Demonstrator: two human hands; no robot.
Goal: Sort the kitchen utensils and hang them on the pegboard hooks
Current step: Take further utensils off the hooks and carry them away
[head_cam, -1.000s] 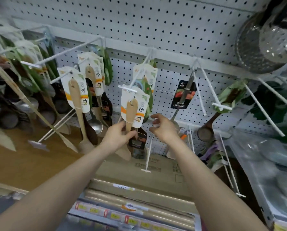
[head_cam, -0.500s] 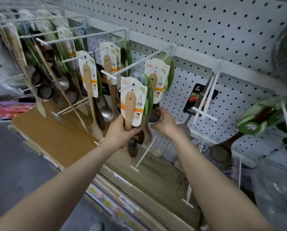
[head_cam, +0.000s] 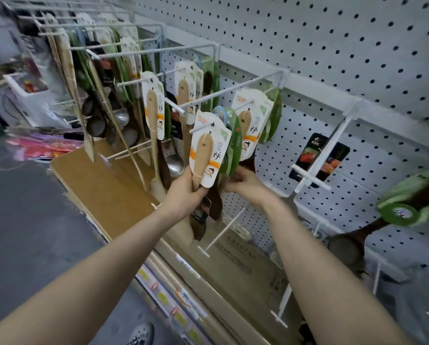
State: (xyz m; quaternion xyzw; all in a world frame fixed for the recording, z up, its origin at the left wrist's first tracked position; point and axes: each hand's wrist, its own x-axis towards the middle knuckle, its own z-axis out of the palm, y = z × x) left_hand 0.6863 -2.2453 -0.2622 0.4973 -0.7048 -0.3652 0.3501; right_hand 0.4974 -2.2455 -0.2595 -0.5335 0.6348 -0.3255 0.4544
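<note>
Wooden spatula (head_cam: 203, 155), pale wood with a rounded handle, is banded to a white printed card with an orange stripe. The card's top lies against the front end of a white wire hook (head_cam: 229, 89) on the pegboard (head_cam: 333, 46); whether the hook passes through the card's hole cannot be told. Left hand (head_cam: 183, 192) grips the spatula handle just below the card, fingers curled round it and thumb on the front. Right hand (head_cam: 247, 185) is just beside it, fingers bent round the lower edge of a green-carded utensil (head_cam: 234, 148) hanging directly behind the spatula; the fingertips are blurred. Further back on the same hook hangs a second carded spatula (head_cam: 250, 125) of the same type. Hooks to the left carry more carded wooden spatulas, a polished steel ladle (head_cam: 175, 165) and dark round-bowled spoons, closely packed. To the right, a black glossy card (head_cam: 318, 155) hangs on a separate hook, and a dark wooden ladle (head_cam: 345, 247) with a green label hangs well apart from the hands. A flat brown cardboard box (head_cam: 96, 175) lies on the shelf below the hooks. The pegboard is white metal with regular round holes.
</note>
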